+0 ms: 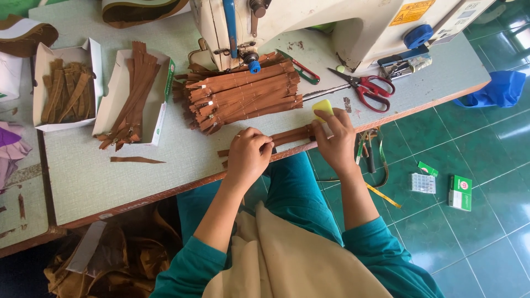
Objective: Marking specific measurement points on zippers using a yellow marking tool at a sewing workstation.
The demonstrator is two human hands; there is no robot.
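Left hand (pixel 248 154) pinches zipper (pixel 290 136); right hand (pixel 335 138) grips chalk (pixel 322 107). Stack (pixel 243 94) at 12 o'clock waits, apparently unmarked.

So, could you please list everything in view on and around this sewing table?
Brown zipper pile: one, table centre.
White cardboard boxes: two, holding brown zippers, table left.
White sewing machine: one, table rear.
Red-handled scissors: one, right of pile.
Blue cloth: one, on the green floor.
Small green boxes: two, floor right.
Brown zipper strip: one, held at table edge.
Yellow chalk block: one, right fingertips.
Left hand: grip on strip.
Right hand: grip on chalk.
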